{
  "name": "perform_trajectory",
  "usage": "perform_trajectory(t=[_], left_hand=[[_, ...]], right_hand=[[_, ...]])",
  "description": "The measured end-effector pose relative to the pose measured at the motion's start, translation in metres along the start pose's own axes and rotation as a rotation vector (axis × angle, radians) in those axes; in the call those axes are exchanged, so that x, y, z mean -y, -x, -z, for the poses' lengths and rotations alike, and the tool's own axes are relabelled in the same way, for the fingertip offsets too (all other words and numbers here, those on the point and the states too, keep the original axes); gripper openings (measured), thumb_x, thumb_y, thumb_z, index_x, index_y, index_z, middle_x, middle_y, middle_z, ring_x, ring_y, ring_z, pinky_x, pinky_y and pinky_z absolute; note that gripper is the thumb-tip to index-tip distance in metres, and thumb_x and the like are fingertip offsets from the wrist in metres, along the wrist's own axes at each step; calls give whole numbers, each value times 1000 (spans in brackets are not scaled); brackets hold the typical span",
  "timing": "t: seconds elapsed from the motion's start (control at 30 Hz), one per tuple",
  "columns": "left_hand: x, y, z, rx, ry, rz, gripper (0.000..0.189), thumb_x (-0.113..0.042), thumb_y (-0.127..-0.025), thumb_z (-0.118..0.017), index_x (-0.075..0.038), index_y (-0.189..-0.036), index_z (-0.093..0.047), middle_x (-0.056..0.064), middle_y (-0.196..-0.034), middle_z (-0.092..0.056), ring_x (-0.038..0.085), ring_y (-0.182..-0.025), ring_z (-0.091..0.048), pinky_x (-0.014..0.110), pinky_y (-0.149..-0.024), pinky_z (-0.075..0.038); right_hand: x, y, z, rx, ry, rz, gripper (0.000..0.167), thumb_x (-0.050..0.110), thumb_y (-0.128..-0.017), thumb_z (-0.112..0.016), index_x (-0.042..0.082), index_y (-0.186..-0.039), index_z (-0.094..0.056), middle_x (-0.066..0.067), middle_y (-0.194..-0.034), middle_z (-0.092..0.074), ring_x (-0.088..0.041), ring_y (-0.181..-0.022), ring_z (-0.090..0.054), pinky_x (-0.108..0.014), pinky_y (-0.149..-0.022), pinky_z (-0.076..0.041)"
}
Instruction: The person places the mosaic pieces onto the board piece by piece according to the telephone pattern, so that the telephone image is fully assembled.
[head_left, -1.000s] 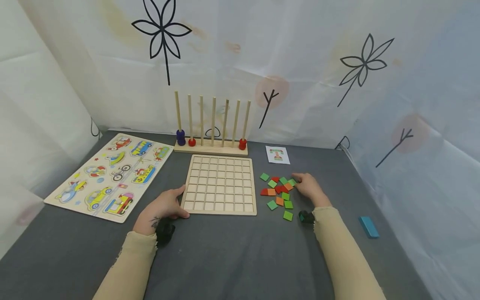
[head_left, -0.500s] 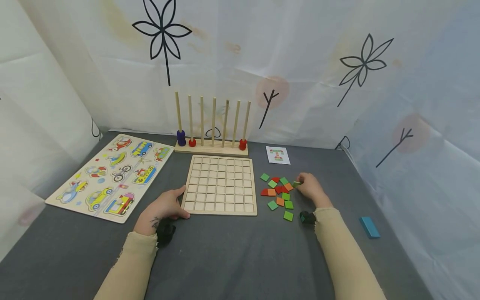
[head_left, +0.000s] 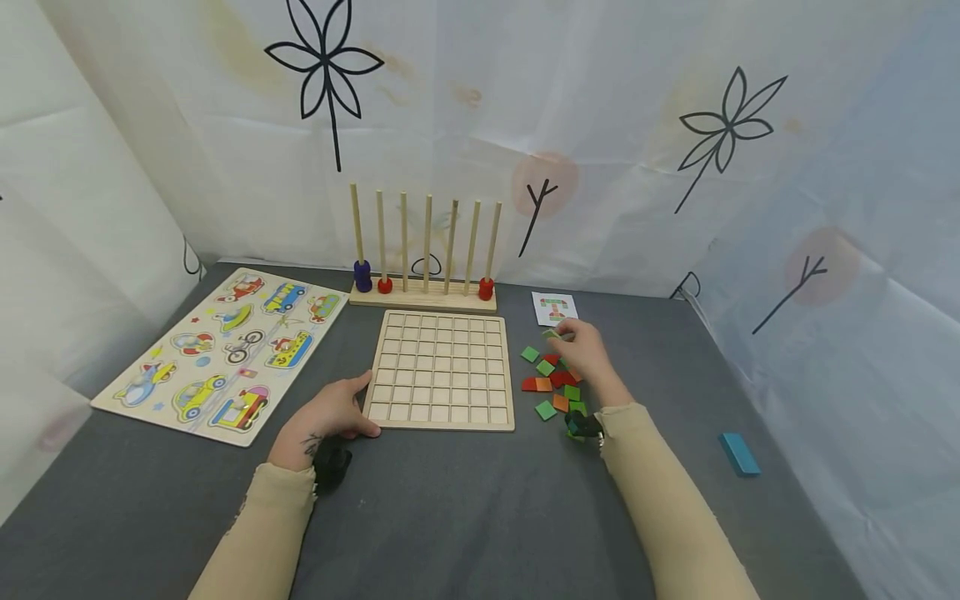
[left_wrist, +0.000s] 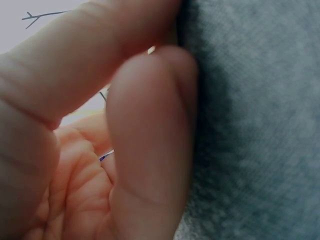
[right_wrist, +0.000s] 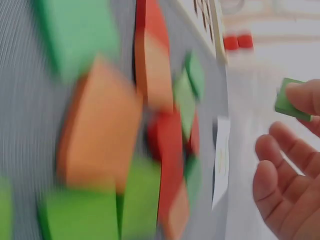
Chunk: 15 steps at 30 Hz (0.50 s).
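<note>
My right hand (head_left: 564,337) is lifted above the far edge of a pile of green, orange and red square tiles (head_left: 556,384) and pinches one green tile (head_left: 552,334) between thumb and fingertips. The right wrist view shows that green tile (right_wrist: 288,101) at my fingertips, with the blurred tiles (right_wrist: 165,135) below. An empty wooden grid board (head_left: 441,367) lies left of the pile. My left hand (head_left: 352,406) rests on the grey cloth at the board's near-left corner, fingers touching its edges. The left wrist view shows only fingers (left_wrist: 150,130) against the cloth (left_wrist: 260,125).
A small pattern card (head_left: 555,307) lies just beyond the right hand. A wooden peg rack (head_left: 423,293) with blue and red beads stands behind the board. A vehicle puzzle (head_left: 225,350) lies at the left, a blue block (head_left: 737,454) at the right. White sheets wall the table.
My right hand picked a green tile from the pile's right side and rose with it, moving left and away toward the card. The left hand and board stayed still.
</note>
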<state>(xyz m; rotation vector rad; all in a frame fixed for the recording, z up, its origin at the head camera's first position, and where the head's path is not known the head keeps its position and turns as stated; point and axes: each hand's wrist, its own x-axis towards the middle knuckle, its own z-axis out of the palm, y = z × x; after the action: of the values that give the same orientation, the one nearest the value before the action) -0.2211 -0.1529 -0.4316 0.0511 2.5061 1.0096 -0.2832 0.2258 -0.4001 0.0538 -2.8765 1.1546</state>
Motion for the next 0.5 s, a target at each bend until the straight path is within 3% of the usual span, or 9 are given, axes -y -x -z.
perform_trajectory(t=[0.1,0.2,0.33,0.5], left_hand=[[-2,1,0,-5,4,12,102,-16,-66,-83,-4,-147,-21,9,-71,-50,16,-54,-50,28,-54,-41],[-1,1,0,-8,0,16,102,-16,-66,-83,-4,-147,-21,9,-71,-51,16,-54,-51,28,-54,-41],[0,-1,-1,-7,2,15,102,-15,-66,-83,-4,-147,-22,8,-70,-50,16,-54,-51,27,-54,-42],[1,-2,-1,-10,-1,12,102,-15,-66,-82,-5,-147,-22,7,-65,-50,16,-54,-51,27,-53,-42]], right_hand=[[16,-4,-17,16,-23,45,16,16,-89,-59,4,-99,-62,-17,-110,-61,-28,-85,-60,-33,-64,-46],[29,-8,-34,40,-16,94,14,16,-90,-58,7,-97,-64,-12,-99,-63,-24,-81,-61,-31,-62,-46],[43,-11,-54,76,56,140,13,17,-91,-57,9,-96,-65,-7,-94,-64,-19,-77,-58,-29,-61,-44],[51,-16,-72,127,180,141,13,19,-91,-58,13,-99,-65,-4,-97,-64,-18,-77,-56,-31,-64,-44]])
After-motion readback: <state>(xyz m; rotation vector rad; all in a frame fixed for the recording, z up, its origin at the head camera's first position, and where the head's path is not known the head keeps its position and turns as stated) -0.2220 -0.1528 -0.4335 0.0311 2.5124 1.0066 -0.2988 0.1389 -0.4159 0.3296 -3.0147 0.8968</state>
